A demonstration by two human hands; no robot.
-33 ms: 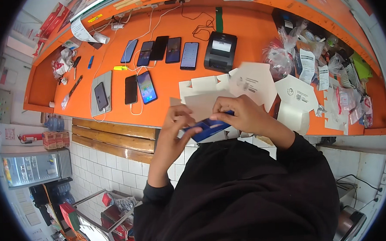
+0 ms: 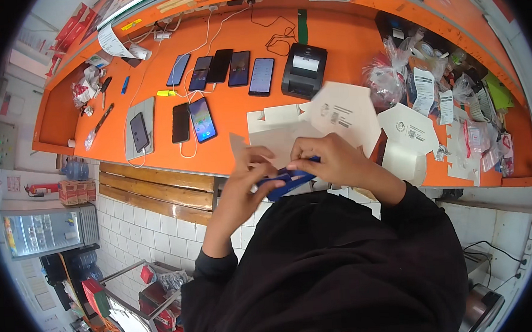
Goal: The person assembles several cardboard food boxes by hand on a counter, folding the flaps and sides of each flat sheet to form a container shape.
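Blue folded piece (image 2: 286,189), front and centre, is held between two hands just off the near edge of the orange surface (image 2: 344,53), with dark clothing close below it! Its left end is pinched by the left hand (image 2: 245,178), thumb laid against the piece, fingers curled above and a little blurred. Its right end is gripped by the right hand (image 2: 333,157), narrow and firm-looking, the thumb pressed along the top. Pale material shows between the blue edges, and what exactly is tucked under the fingers cannot be told. Straight behind, white card (image 2: 279,140) is spread and a printed white flap (image 2: 343,115) is raised beyond the right hand; whether the blue is joined to them is hidden. Off to the right, another white carton (image 2: 410,131) is left open, untouched. Step in hand, by the look of it: a crease or edge is being worked by the fingertips. For the next move, steadiness seems to be called for, the left end supported while pressure is applied by the right thumb, since a slack grip could let the edge be sprung loose.
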